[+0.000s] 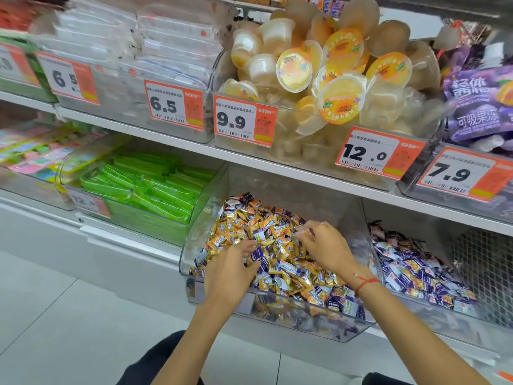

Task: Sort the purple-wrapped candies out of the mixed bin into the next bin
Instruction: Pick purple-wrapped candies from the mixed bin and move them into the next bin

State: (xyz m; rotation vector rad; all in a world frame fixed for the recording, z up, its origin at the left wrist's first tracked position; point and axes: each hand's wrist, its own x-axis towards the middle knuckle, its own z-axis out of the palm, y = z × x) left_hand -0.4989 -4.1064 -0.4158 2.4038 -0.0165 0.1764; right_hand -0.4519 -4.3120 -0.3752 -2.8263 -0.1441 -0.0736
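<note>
Both forearms reach up from the bottom edge into the mixed bin (191,262), a clear tub on the lower shelf (277,169) heaped with orange and purple-wrapped candies (258,255). The left hand (230,270) lies palm down on the heap, fingers spread and relaxed, tips touching a purple piece — gripping nothing. The right hand (324,245), a red string (365,283) at its wrist, arches over the heap with fingertips pinched together on a small wrapper. The next bin (469,326), just to the right, holds mostly purple candies.

Orange-and-purple candies (277,245) fill the clear mixed bin (194,245); purple-and-white ones (410,270) the next bin (433,318).
</note>
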